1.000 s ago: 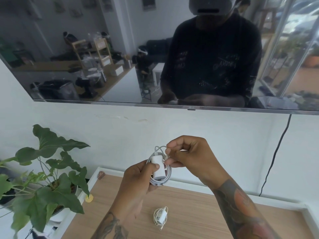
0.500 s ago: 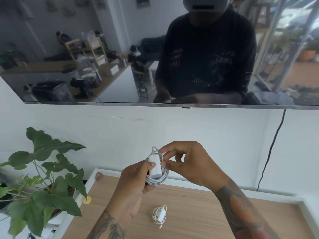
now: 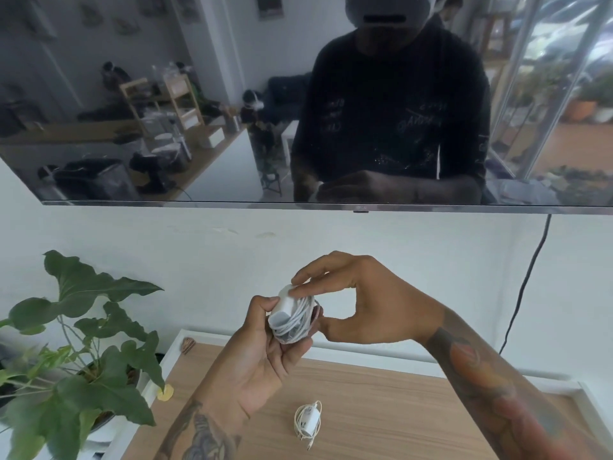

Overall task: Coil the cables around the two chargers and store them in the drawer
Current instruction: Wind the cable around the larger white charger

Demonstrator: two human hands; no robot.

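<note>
My left hand (image 3: 265, 353) grips a white charger (image 3: 292, 315) with its white cable wound around it, held above the wooden top. My right hand (image 3: 361, 300) pinches the same bundle, index finger on the charger's upper end and thumb at the coil's right side. A second white charger (image 3: 307, 421) with its cable coiled around it lies flat on the wooden surface (image 3: 381, 413), below my hands. No drawer is visible in this view.
A leafy potted plant (image 3: 76, 353) stands at the left beside the white-framed top. A wall-mounted dark screen (image 3: 232, 111) hangs above, with a black cable (image 3: 524, 283) running down the wall at the right. A small yellow disc (image 3: 165, 392) lies by the plant.
The bundle has turned in my left hand so the coil faces the camera. My right hand moved from the loose cable end to pinching the charger's top and side.
</note>
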